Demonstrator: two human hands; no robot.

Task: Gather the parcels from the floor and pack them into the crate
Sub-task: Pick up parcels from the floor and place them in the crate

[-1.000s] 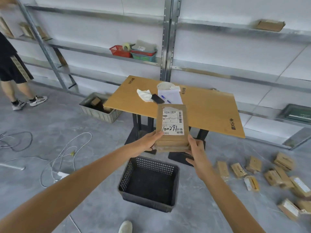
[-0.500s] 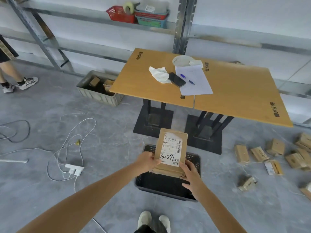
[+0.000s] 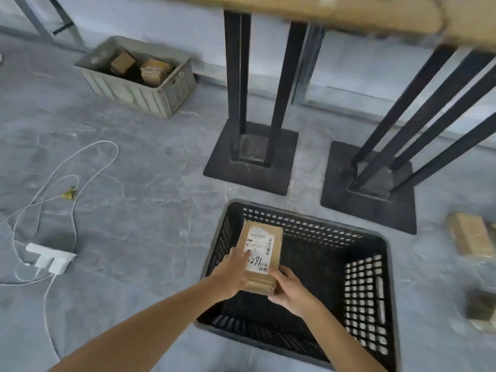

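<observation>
Load: the parcels (image 3: 261,253), seemingly several flat ones stacked with the label up, sit inside the rim of the black crate (image 3: 365,288) at its near-left side. It cannot be told whether they touch the bottom.
Left hand: the left hand (image 3: 232,272) grasps the stack's left edge, with its fingers (image 3: 243,255) laid over the label.
Right hand: the right hand (image 3: 291,291) is curled round the near right corner.
Slip risk: if one hand lets go first, the lower parcels could fan out and land skewed.
Space risk: a crooked stack would likely waste room needed for the loose parcels (image 3: 472,237) on the floor to the right.
Head risk: the desk (image 3: 349,12) overhangs close ahead, so rising carelessly could mean a bump.
Foot risk: the white cable (image 3: 80,162) trails on the left and could snag a step.
</observation>
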